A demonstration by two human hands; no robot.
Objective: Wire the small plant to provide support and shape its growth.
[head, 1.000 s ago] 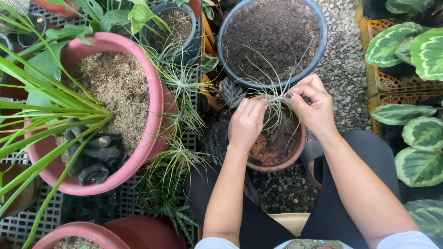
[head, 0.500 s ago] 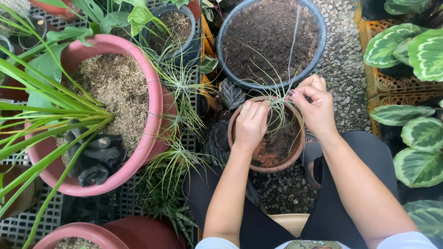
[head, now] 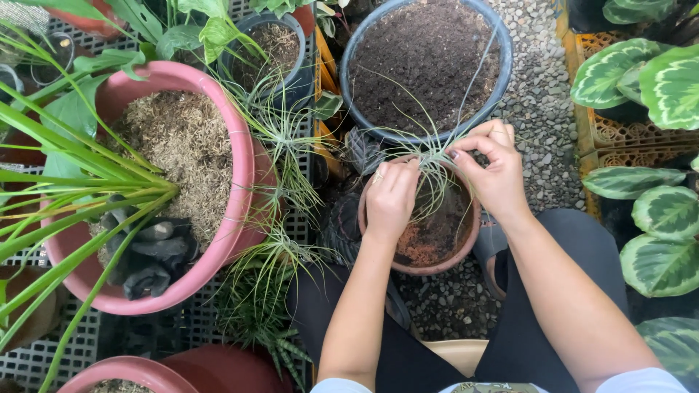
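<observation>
Head view is looking straight down on two bare hands working over a small terracotta pot (head: 429,251) that is sitting on gravel (head: 539,138) between the person's knees. The left hand (head: 389,198) is curling over the near-left part of the pot, fingers bent down and pressed together around the base of a thin-leaved air plant (head: 431,175); whether the fingertips are actually pinching the stem is hidden under the knuckles. The right hand (head: 494,171) is sitting at the far-right rim, thumb and forefinger closing together on a few of the wiry leaves near the crown.

The plant is lying between the two hands, touching both, its base pointing down into the pot and its long leaves fanning up and away from the person, some reaching over the rim of the big dark pot (head: 426,69) of soil just beyond. So its long axis is running roughly from the person outward, with the root end closest to the left hand and the leaf end closest to the right. Both hands are about equally near; the left one is lower and more over the pot's reddish-brown fill.

Off to the left, a large pink pot (head: 240,182) is holding dry fibrous mix and long green blades, and more air plants (head: 280,135) are lying beside it on a plastic grid (head: 44,356). Patterned leaves (head: 641,73) are crowding the right edge.
</observation>
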